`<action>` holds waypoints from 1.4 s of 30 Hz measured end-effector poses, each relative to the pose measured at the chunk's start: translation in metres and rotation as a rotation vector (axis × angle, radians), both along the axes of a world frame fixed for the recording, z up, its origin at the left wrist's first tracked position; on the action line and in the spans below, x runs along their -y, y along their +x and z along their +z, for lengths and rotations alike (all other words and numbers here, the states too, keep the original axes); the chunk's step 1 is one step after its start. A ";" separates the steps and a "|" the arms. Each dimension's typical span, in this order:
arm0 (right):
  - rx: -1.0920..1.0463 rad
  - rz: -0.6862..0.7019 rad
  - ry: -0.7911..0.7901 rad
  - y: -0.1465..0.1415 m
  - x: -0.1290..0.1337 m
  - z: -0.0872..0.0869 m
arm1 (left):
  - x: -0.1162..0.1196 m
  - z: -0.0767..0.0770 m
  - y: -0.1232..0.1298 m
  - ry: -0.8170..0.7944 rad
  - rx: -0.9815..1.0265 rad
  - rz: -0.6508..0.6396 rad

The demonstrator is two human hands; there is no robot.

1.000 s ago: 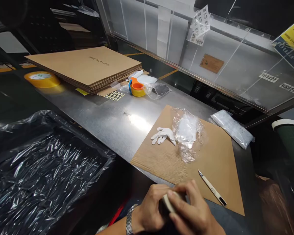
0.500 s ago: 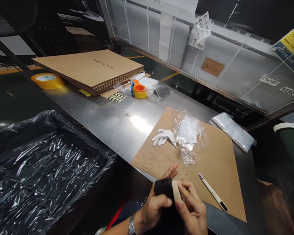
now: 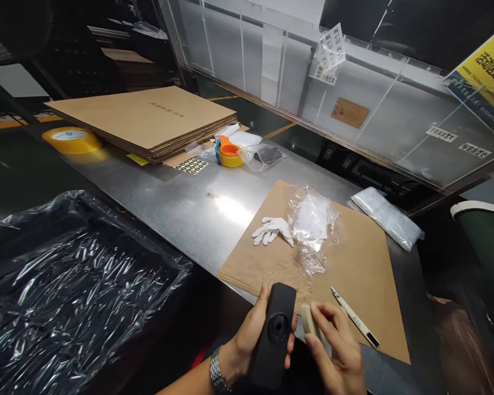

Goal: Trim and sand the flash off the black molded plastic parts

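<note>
My left hand (image 3: 247, 334) is wrapped round a black box-shaped object (image 3: 282, 302) that has a round, lens-like recess on the side facing me. Pinched between thumb and fingers of my right hand (image 3: 341, 345) is a small beige block (image 3: 307, 319), its exact kind unclear. The block is just right of the black object, with a narrow gap between them. Beyond my hands lies a brown cardboard sheet (image 3: 354, 263). On it rest a white glove (image 3: 274, 230), a crumpled clear plastic bag (image 3: 313, 225) with white contents, and a pen-shaped craft knife (image 3: 356, 318) marked A26.
A stack of flat cardboard (image 3: 148, 115) stands on the metal table (image 3: 164, 203), with yellow tape (image 3: 72, 140) and an orange tape dispenser (image 3: 229, 152) beside it. Black plastic film (image 3: 86, 285) fills the left. A plastic-wrapped packet (image 3: 387, 216) lies at right, below a translucent panel (image 3: 296, 71).
The black object has been turned, so its side with the round recess now faces me. My right hand and the beige block have moved slightly right, away from it.
</note>
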State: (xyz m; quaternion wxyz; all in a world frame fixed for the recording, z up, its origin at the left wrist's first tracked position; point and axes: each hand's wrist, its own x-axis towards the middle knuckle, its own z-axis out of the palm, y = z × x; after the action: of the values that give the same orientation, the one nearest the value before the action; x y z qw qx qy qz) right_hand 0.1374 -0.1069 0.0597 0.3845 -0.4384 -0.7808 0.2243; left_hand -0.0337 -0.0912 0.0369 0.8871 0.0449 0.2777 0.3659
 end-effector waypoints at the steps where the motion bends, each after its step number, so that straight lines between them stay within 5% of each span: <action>1: 0.056 0.054 0.045 -0.007 -0.006 0.008 | 0.002 -0.002 0.003 0.004 -0.044 -0.080; 7: 0.248 0.363 0.097 -0.031 -0.021 0.031 | 0.012 -0.005 0.008 0.024 -0.070 -0.228; 10: 0.287 0.347 0.082 -0.018 -0.022 0.028 | 0.011 -0.005 0.004 -0.012 0.003 -0.311; 15: 0.226 0.225 0.112 -0.003 -0.025 0.020 | 0.006 -0.001 0.001 0.129 -0.136 0.023; 21: 0.342 0.166 0.161 -0.035 -0.017 0.028 | 0.000 0.003 0.007 0.133 -0.305 0.297; 23: 0.348 0.236 0.143 -0.046 -0.006 0.024 | -0.003 0.001 0.006 0.009 -0.188 0.307; 28: 0.128 0.211 0.183 -0.054 0.021 -0.007 | -0.009 0.000 0.000 -0.238 0.202 0.070; 31: 0.060 0.092 0.152 -0.047 0.024 -0.020 | -0.012 0.005 -0.002 -0.210 0.326 0.152; 37: 0.059 0.047 0.197 -0.044 0.029 -0.027 | -0.017 0.009 0.006 -0.426 0.209 0.278; 42: 0.188 0.028 0.430 -0.032 0.030 -0.040 | -0.018 0.010 0.001 -0.448 0.112 0.275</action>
State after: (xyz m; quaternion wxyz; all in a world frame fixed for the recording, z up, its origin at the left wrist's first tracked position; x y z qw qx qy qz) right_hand 0.1052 -0.1373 0.0193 0.3915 -0.3546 -0.8490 0.0164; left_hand -0.0325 -0.0728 0.0470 0.8310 -0.2109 0.3055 0.4142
